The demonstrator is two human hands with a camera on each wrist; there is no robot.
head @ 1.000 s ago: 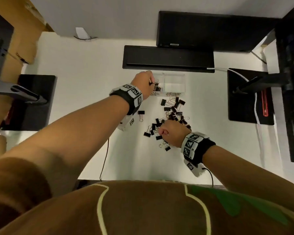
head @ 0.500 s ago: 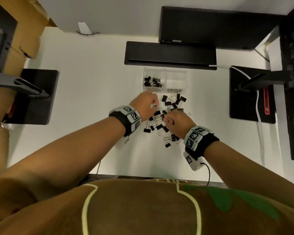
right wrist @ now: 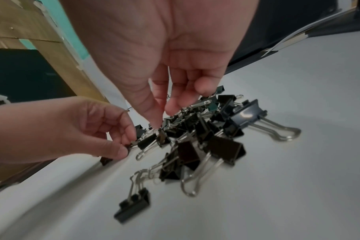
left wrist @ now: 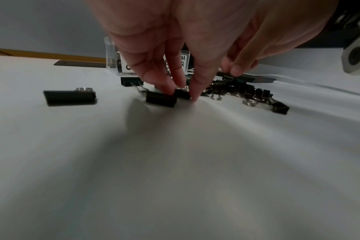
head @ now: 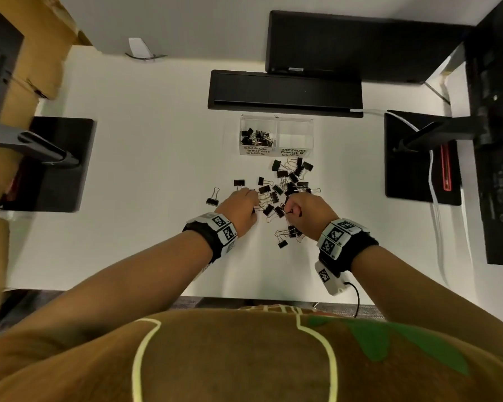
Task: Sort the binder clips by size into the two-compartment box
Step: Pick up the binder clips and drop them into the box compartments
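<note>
White and matte, the table [head: 145,158] carries a clear two-compartment box [head: 276,121] near its far edge, just in front of a flat black bar [head: 285,89]. Its left compartment, labelled for small binder clips, holds a heap of small black clips [head: 256,136]; the right compartment, labelled medium, shows only its pale floor. Between the box and the person lies a loose pile of binder clips [head: 288,184] of mixed sizes, with a few strays around it, one stray clip [head: 213,198] lying apart to the left. The left hand [head: 240,210] is at the pile's left edge, its grip narrow: in the left wrist view thumb and fingertips [left wrist: 164,87] pinch down onto a small clip [left wrist: 182,93] on the table, beside a slightly larger clip [left wrist: 161,99]. The right hand [head: 310,213] hangs over the near right side of the pile, fingers curled downward with thumb and fingertip nearly meeting above the clips; whether anything is pinched between them cannot be told. Black monitor-stand bases [head: 61,166] sit at either side of the table.
</note>
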